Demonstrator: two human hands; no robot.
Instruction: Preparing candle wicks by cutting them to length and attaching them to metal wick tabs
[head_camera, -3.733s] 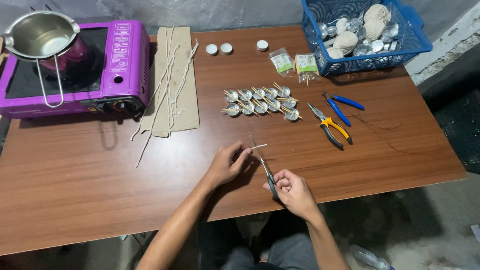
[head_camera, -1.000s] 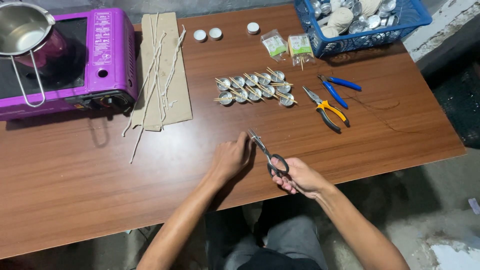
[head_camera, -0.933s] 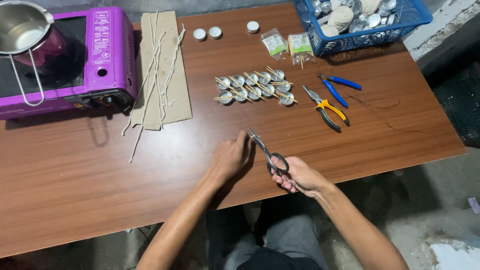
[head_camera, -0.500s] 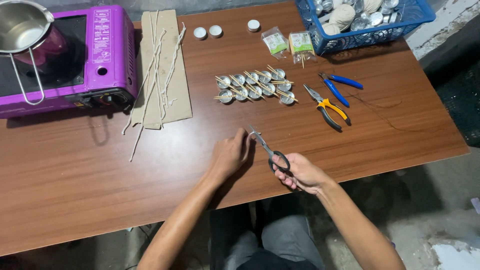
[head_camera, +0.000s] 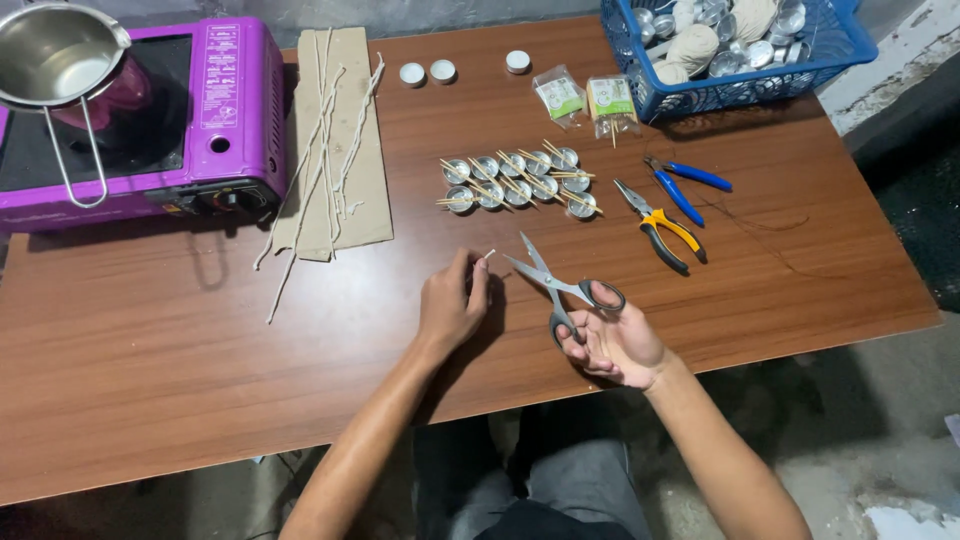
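The near half of the surface (head_camera: 200, 400) lies bare on the left side, giving wide room to reach there. Ahead of the hands, a cluster of small metal cups (head_camera: 515, 183) with sticks across them blocks the way forward; pliers (head_camera: 662, 228) and a blue-handled tool (head_camera: 685, 183) lie just right of it. Between the cups and the cardboard (head_camera: 335, 140) with its wicks (head_camera: 320, 160) runs an open lane toward the far edge, ending at three white discs (head_camera: 440, 70). The stove (head_camera: 150, 120) fills the far left corner, the basket (head_camera: 730, 50) the far right. The right edge past the pliers is open, apart from a thin dark thread (head_camera: 770, 225).
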